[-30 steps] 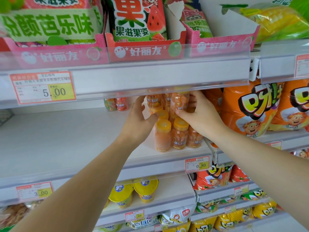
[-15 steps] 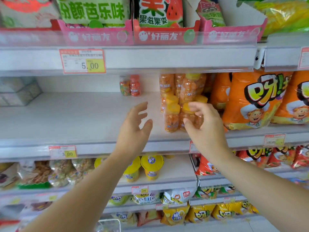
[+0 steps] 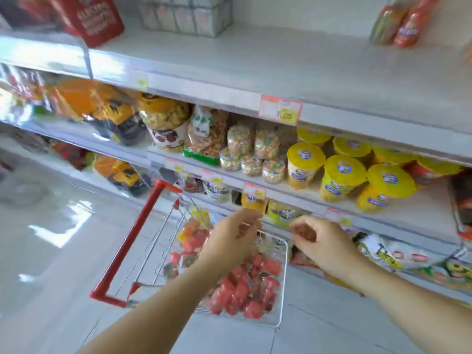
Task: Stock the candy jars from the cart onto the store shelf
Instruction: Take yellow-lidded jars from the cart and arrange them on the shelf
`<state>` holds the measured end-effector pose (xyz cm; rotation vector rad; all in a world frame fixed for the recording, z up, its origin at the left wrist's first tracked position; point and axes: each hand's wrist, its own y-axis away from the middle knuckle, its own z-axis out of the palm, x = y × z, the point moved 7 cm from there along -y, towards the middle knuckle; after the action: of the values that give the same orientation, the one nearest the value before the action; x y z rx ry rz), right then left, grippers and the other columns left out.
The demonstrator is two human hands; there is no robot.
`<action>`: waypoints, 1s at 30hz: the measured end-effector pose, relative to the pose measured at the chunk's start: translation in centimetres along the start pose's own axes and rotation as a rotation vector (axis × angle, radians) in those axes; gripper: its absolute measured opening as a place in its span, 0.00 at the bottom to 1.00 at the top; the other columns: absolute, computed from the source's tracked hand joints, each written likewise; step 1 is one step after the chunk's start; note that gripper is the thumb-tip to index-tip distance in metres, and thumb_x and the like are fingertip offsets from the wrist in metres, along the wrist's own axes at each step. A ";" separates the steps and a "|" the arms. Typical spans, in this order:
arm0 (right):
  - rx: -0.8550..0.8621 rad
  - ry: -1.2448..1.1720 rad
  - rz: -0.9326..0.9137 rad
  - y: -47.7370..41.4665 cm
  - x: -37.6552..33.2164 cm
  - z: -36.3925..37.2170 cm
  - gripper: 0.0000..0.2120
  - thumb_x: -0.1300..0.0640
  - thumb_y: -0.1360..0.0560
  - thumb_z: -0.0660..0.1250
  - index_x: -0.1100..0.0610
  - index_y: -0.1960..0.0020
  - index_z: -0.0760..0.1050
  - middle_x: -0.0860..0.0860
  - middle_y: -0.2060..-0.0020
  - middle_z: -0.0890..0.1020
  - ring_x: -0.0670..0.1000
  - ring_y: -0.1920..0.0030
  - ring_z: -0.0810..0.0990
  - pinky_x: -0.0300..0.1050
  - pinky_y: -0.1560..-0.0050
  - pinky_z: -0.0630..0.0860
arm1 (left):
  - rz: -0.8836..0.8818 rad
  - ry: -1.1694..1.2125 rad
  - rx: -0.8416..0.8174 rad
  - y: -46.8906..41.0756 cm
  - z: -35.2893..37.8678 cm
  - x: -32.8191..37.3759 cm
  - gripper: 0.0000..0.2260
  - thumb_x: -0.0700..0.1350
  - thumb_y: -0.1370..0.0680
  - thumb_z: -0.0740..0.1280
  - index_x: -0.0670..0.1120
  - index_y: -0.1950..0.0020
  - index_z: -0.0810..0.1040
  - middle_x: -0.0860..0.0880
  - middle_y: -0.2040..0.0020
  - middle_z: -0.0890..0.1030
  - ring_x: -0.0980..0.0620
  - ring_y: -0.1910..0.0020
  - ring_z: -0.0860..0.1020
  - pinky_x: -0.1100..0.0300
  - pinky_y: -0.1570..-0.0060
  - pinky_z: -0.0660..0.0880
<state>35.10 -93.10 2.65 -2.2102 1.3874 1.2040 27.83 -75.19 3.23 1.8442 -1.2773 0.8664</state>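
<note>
A wire cart [image 3: 284, 274] with a red handle [image 3: 135, 233] stands on the floor below the shelves. Inside it lie several red and orange candy jars [image 3: 245, 284]. My left hand [image 3: 229, 241] hovers over the cart's far side, fingers loosely curled and holding nothing. Beside it, my right hand [image 3: 324, 244] hangs above the cart's right rim, also loosely curled with nothing in it. The white shelf [image 3: 255, 60] stretches across the top of the view. Two candy jars [image 3: 398, 21] stand at its far right, blurred.
Yellow-lidded tubs [image 3: 342, 175] and small snack jars [image 3: 252, 154] fill the shelf under the white one. Packed toy trucks [image 3: 115, 108] sit to the left. A price tag [image 3: 279, 108] hangs on the shelf edge. Glossy floor tiles [image 3: 51, 226] lie left of the cart.
Both hands have left the stacked jars on the shelf and dropped to above the cart. My view has swung down and to the left, bringing the cart into sight.
</note>
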 end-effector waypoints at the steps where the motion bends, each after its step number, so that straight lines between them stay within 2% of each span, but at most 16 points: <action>1: -0.057 0.002 0.022 -1.0 0.2 2.6 0.10 0.61 0.26 0.72 0.46 0.56 0.78 0.44 0.64 0.83 0.47 0.63 0.81 0.43 0.56 0.77 | -0.050 -0.033 0.007 0.1 -1.1 -3.3 0.11 0.44 0.20 0.65 0.59 0.44 0.79 0.55 0.51 0.84 0.61 0.59 0.81 0.64 0.58 0.78; 3: -0.141 0.023 0.059 -2.8 0.6 7.4 0.07 0.58 0.26 0.72 0.46 0.57 0.78 0.45 0.63 0.83 0.46 0.62 0.81 0.45 0.55 0.77 | -0.146 -0.045 0.006 0.6 -2.8 -9.3 0.11 0.42 0.21 0.66 0.55 0.42 0.80 0.53 0.51 0.84 0.56 0.57 0.82 0.58 0.53 0.80; 6: -0.218 0.046 0.119 -5.1 1.0 13.9 0.05 0.53 0.26 0.72 0.44 0.57 0.77 0.44 0.62 0.83 0.44 0.59 0.81 0.43 0.53 0.75 | -0.276 -0.088 -0.020 1.0 -5.2 -17.2 0.11 0.40 0.22 0.65 0.54 0.46 0.80 0.51 0.53 0.84 0.51 0.57 0.82 0.51 0.54 0.80; 7: -0.236 0.060 0.129 -5.9 1.1 15.9 0.05 0.52 0.26 0.71 0.44 0.57 0.77 0.44 0.61 0.83 0.45 0.58 0.81 0.42 0.53 0.75 | -0.301 -0.132 -0.033 0.7 -5.9 -19.4 0.10 0.41 0.23 0.65 0.54 0.46 0.80 0.51 0.51 0.84 0.50 0.55 0.82 0.50 0.53 0.80; 9: -0.281 0.074 0.149 -7.3 1.3 19.5 0.04 0.52 0.26 0.71 0.44 0.56 0.77 0.44 0.59 0.82 0.47 0.57 0.82 0.41 0.53 0.75 | -0.315 -0.325 -0.086 -0.2 -6.8 -23.2 0.14 0.45 0.22 0.65 0.53 0.37 0.77 0.51 0.42 0.81 0.48 0.46 0.80 0.52 0.45 0.77; 11: -0.344 0.129 0.177 -8.4 1.8 22.5 0.06 0.51 0.25 0.70 0.44 0.50 0.77 0.43 0.54 0.82 0.46 0.53 0.81 0.42 0.48 0.77 | -0.232 -0.700 -0.113 -1.8 -7.4 -25.3 0.20 0.44 0.23 0.64 0.55 0.31 0.73 0.52 0.35 0.76 0.48 0.39 0.77 0.54 0.39 0.71; 13: -0.396 0.233 0.197 -9.4 2.8 25.1 0.12 0.49 0.25 0.69 0.45 0.41 0.77 0.45 0.45 0.79 0.48 0.49 0.80 0.44 0.47 0.76 | -0.070 -0.986 -0.169 -3.7 -6.7 -26.3 0.23 0.40 0.25 0.66 0.55 0.31 0.73 0.52 0.34 0.75 0.47 0.35 0.73 0.52 0.36 0.66; 15: -0.438 0.356 0.205 -10.2 4.2 26.8 0.17 0.47 0.24 0.68 0.46 0.35 0.74 0.45 0.37 0.73 0.49 0.41 0.77 0.44 0.43 0.73 | 0.092 -1.166 -0.244 -5.5 -5.4 -27.3 0.23 0.38 0.25 0.66 0.52 0.31 0.72 0.48 0.32 0.73 0.45 0.32 0.70 0.49 0.33 0.62; 18: -0.445 0.479 0.166 -10.6 6.1 28.2 0.22 0.47 0.23 0.66 0.46 0.30 0.70 0.46 0.25 0.63 0.51 0.28 0.67 0.48 0.31 0.67 | 0.335 -1.328 -0.236 -8.1 -3.6 -27.5 0.25 0.43 0.26 0.72 0.50 0.29 0.72 0.40 0.28 0.70 0.39 0.29 0.70 0.41 0.28 0.60; 21: -0.455 0.521 0.075 -10.5 6.9 29.2 0.25 0.49 0.22 0.65 0.47 0.26 0.66 0.48 0.23 0.60 0.52 0.24 0.57 0.53 0.25 0.60 | 0.234 -1.507 -0.416 -10.1 -2.0 -30.8 0.32 0.48 0.20 0.65 0.51 0.20 0.52 0.39 0.20 0.49 0.37 0.22 0.57 0.35 0.25 0.42; 22: -0.473 0.532 0.059 -10.3 7.2 29.5 0.26 0.49 0.22 0.65 0.48 0.25 0.65 0.47 0.24 0.60 0.52 0.23 0.55 0.54 0.25 0.60 | 0.205 -1.543 -0.436 -10.6 -1.8 -31.4 0.34 0.48 0.19 0.64 0.51 0.19 0.48 0.40 0.19 0.44 0.37 0.23 0.58 0.33 0.26 0.40; 24: -0.485 0.528 0.036 -10.2 7.5 29.8 0.28 0.49 0.23 0.66 0.48 0.24 0.63 0.47 0.24 0.60 0.52 0.23 0.53 0.55 0.25 0.60 | 0.204 -1.556 -0.418 -11.2 -1.5 -31.9 0.34 0.46 0.19 0.64 0.51 0.19 0.48 0.42 0.19 0.41 0.38 0.25 0.63 0.33 0.26 0.41; 30: -0.474 0.403 0.031 -10.1 7.2 29.2 0.26 0.51 0.22 0.64 0.47 0.25 0.64 0.44 0.26 0.63 0.48 0.24 0.55 0.51 0.26 0.62 | 0.274 -1.516 -0.323 -12.6 -1.7 -31.2 0.26 0.40 0.23 0.66 0.50 0.25 0.65 0.41 0.21 0.53 0.40 0.39 0.77 0.39 0.25 0.49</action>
<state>30.26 -74.91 -22.93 -2.9002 1.3828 1.2463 30.74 -56.04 -24.35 1.9771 -2.3322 -0.8864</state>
